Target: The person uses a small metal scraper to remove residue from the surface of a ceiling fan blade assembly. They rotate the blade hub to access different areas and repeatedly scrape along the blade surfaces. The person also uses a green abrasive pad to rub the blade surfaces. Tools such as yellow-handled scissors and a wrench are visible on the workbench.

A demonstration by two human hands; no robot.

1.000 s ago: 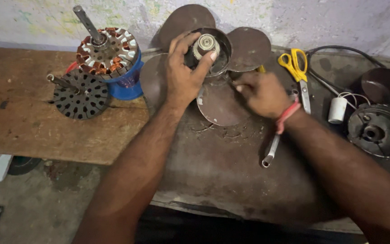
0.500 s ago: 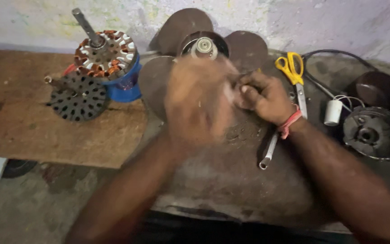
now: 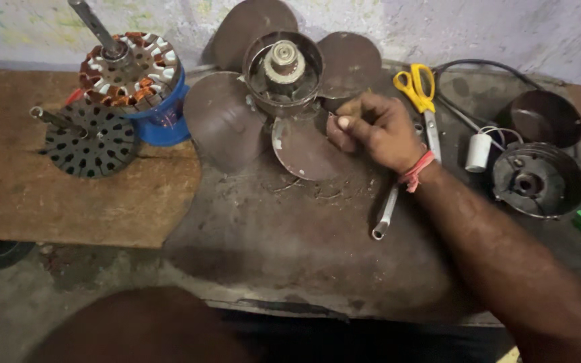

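"Fan blades (image 3: 284, 128) sit at the far middle of the table (image 3: 290, 249), brown and dusty, spread round a cup-shaped hub (image 3: 284, 70) with a pale spindle standing up in its centre. Where is the grip?"

"Right hand (image 3: 371, 128) rests just right of the hub, on the nearest blade. Its grip is narrow: thumb and fingers (image 3: 344, 122) curl in towards the hub's near-right edge, pinched on something too small to make out. So the hub lies to the left and slightly far of that hand, touching distance."

"And the left hand?"

"Not in view as a hand. A blurred dark shape, probably the left forearm (image 3: 142, 326), fills the near-left edge of the frame, well apart from the fan. The right hand is plainly the nearer one."

"Long axis?"

"The spindle points up towards the camera; the blades lie flat. A steel tube-handled tool (image 3: 386, 214) lies under the right wrist, its length running near to far."

"Surface and room?"

"Worn, grimy table with a bare wooden board (image 3: 48, 195) to the left. On that board stand a wound stator (image 3: 129, 70) on a blue base and a slotted black rotor (image 3: 89, 140) on its shaft. To the right lie yellow-handled scissors (image 3: 419, 91), a white capacitor (image 3: 478, 152) on its leads, a dark motor cover (image 3: 538, 180) and a shallow dark bowl (image 3: 546, 117). A stained pale wall (image 3: 492, 27) closes the far side."
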